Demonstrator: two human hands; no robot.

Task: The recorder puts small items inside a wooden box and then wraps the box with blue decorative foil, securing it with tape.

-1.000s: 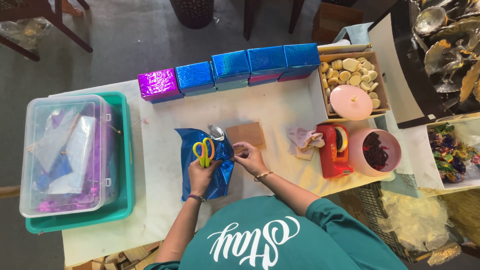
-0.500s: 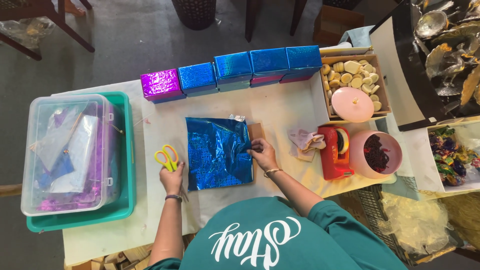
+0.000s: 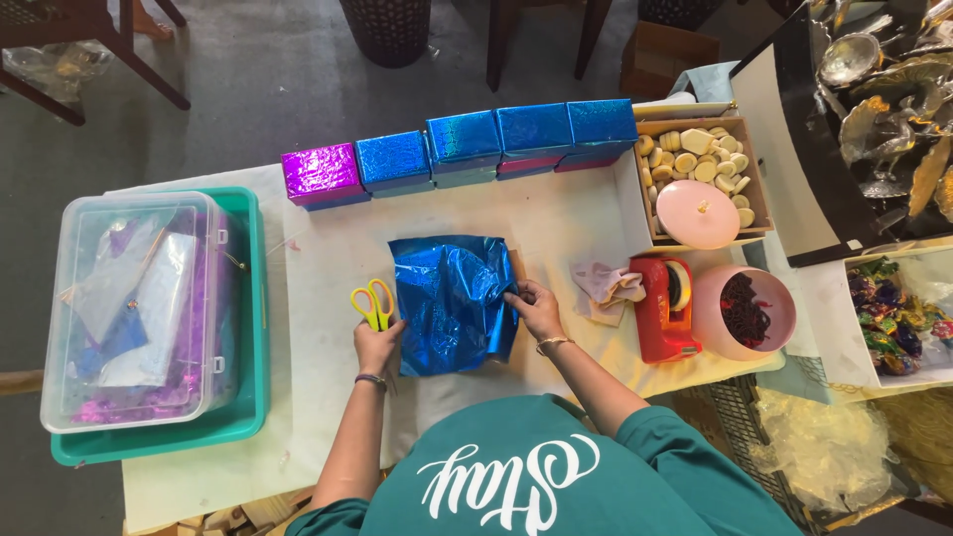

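Left hand (image 3: 377,342) holds yellow-handled scissors (image 3: 372,304) beside crumpled blue foil sheet (image 3: 452,303); right hand (image 3: 536,308) pinches the sheet's right edge on the worktop (image 3: 576,213).

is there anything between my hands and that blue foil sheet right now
Nothing visible. The right hand already pinches the right edge of the blue foil sheet. The left hand rests at the sheet's left edge, touching the yellow scissors, which lie on the table beside the sheet, not across it.
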